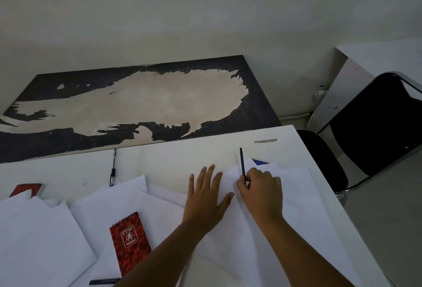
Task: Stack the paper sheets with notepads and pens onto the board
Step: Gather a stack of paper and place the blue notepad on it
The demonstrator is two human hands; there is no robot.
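On paper, right hand (260, 192) pinches pen (242, 163) (upright).

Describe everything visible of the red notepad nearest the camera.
The red notepad is a small pad with a mottled red and black cover, a pale emblem printed at its centre and a dark spiral binding along its top edge. It is closed and lies flat, tilted slightly, on white paper sheets on the table. The left forearm passes just beside its lower right corner; neither hand touches it.

The red notepad (130, 243) bears a white emblem with lettering too small to read; nothing else is legible.
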